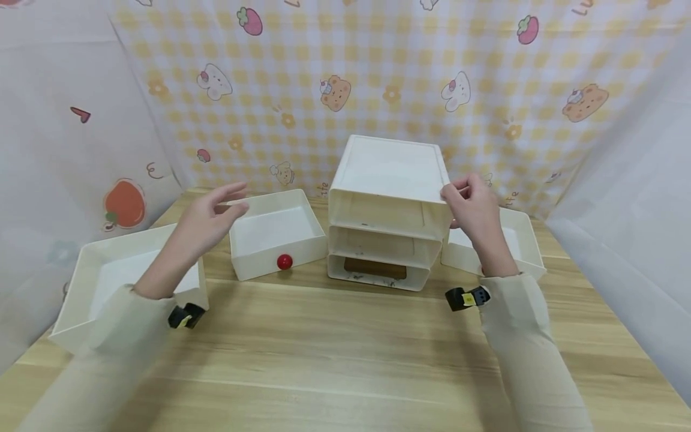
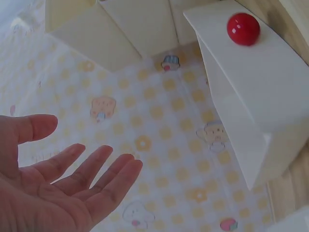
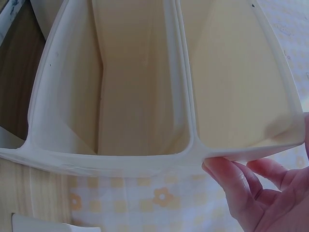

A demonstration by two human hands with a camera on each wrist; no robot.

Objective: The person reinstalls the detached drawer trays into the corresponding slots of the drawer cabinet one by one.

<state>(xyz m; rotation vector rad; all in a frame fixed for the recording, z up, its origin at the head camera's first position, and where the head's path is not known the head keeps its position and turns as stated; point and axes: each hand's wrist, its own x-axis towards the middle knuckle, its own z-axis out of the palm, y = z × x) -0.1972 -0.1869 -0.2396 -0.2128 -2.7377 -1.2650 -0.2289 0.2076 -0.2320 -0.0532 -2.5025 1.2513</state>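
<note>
Three loose drawers (image 1: 272,231), one cabinet frame (image 1: 385,207), two hands (image 1: 475,207).

Right drawer (image 1: 520,237): front and near side hidden behind right hand (image 1: 475,210) and cabinet frame (image 1: 388,198). Left drawer (image 1: 102,270): near corner covered by left sleeve (image 1: 108,336). Dark object in the bottom slot (image 1: 375,268): identity indeterminate. Wrist views crop both palms.

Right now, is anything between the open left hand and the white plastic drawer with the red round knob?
Nothing visible. The left hand hovers open just left of the white plastic drawer with the red round knob, with only air between them. The right hand grips the top corner of the white three-slot plastic cabinet, well aside.
</note>
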